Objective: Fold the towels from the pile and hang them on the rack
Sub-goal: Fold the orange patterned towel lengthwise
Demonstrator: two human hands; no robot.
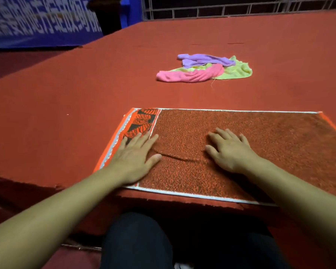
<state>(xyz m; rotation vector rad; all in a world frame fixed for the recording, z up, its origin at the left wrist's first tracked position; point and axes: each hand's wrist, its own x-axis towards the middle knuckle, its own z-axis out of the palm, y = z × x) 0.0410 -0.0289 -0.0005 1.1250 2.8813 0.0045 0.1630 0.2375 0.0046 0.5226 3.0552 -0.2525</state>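
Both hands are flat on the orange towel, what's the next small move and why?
Probably slide the right hand and left hand apart to smooth the wrinkle between them: the orange towel otherwise lies flat, not yet folded.

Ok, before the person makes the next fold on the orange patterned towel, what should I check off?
1. Orange patterned towel spread flat: not ok, a wrinkle lies between the hands.
2. Left hand pressing flat on towel: ok.
3. Right hand pressing flat on towel: ok.
4. Pile of purple, pink and yellow-green towels apart from it: ok.
5. Towel fully on the red table: ok.
6. Rack: cannot tell, not in view.
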